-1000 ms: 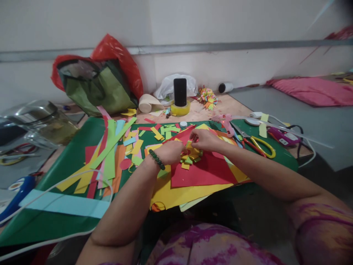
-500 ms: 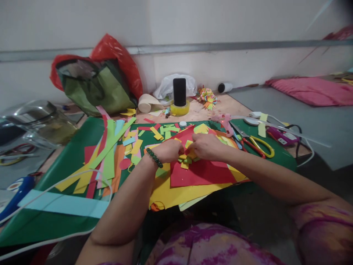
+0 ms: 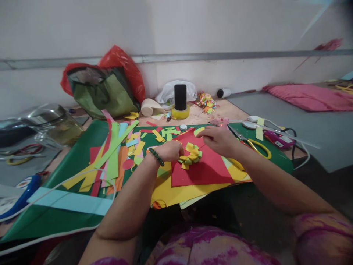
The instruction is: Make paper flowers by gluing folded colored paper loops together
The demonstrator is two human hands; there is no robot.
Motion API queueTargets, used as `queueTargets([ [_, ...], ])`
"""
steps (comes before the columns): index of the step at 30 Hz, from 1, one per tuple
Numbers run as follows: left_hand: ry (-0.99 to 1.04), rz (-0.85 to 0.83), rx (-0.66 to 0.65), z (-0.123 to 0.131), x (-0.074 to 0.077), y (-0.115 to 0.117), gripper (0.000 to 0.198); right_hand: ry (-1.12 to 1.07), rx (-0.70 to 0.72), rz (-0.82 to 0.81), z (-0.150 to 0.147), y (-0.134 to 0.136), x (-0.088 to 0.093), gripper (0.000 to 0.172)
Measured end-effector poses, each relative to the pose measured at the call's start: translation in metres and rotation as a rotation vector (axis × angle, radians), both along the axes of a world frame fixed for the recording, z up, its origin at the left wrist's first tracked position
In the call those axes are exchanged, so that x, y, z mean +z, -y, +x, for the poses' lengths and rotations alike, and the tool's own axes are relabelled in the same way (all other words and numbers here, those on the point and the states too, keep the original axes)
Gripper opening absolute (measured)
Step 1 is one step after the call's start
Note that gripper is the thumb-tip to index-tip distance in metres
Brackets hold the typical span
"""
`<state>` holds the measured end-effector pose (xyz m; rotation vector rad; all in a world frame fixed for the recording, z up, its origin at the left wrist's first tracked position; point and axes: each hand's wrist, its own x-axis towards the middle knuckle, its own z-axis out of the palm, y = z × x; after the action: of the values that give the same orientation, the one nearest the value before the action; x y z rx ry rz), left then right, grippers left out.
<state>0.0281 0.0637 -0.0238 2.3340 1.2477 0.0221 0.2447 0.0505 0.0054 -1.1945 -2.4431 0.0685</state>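
Note:
A ring of folded yellow and green paper strips (image 3: pixel 193 159) lies on a red paper sheet (image 3: pixel 204 175). My left hand (image 3: pixel 172 150), with a green bead bracelet at its wrist, is closed on the ring's left edge; its fingertips are partly hidden. To the upper right of the ring, my right hand (image 3: pixel 220 140) is raised off it, fingers bent and slightly apart, with nothing seen in them. Its fingertips are near a light green paper piece (image 3: pixel 199 130). Behind this hand is a pink glue gun (image 3: pixel 220 120), partly covered.
Yellow-handled scissors (image 3: pixel 259 148) lie right of my right hand. Coloured paper strips (image 3: pixel 111 158) cover the left of the green mat (image 3: pixel 74 162). A phone (image 3: pixel 180 97) stands in a yellow tape roll (image 3: pixel 180 112). A glass jug (image 3: pixel 55 125) is far left, and a white cord (image 3: pixel 68 232) crosses in front.
My right hand has let go of the paper ring and moved up and right, baring more of it. My left hand stays at the ring's left side. The view has shifted slightly.

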Motion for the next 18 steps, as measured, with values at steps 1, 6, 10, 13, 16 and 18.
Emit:
queueTargets([
  [1,-0.001,0.008,0.002,-0.001,0.002,0.000,0.031,-0.095,0.012,0.045,0.007,0.012,0.001,0.030],
  [6,0.056,0.140,0.248,-0.006,0.012,-0.004,0.038,-0.302,0.024,0.076,0.023,0.083,-0.027,0.025],
  [10,0.062,0.194,0.352,-0.001,0.004,-0.008,0.036,-0.350,-0.132,0.022,0.025,0.100,-0.072,0.027],
  [13,0.052,0.178,0.329,0.004,-0.007,-0.011,0.042,-0.327,-0.218,-0.031,0.027,0.090,-0.094,0.031],
  [16,0.040,0.158,0.297,0.007,-0.014,-0.014,0.053,-0.311,-0.230,-0.051,0.027,0.082,-0.103,0.032],
  [18,0.030,0.145,0.275,0.008,-0.016,-0.016,0.050,-0.285,-0.249,-0.032,0.025,0.082,-0.104,0.031],
])
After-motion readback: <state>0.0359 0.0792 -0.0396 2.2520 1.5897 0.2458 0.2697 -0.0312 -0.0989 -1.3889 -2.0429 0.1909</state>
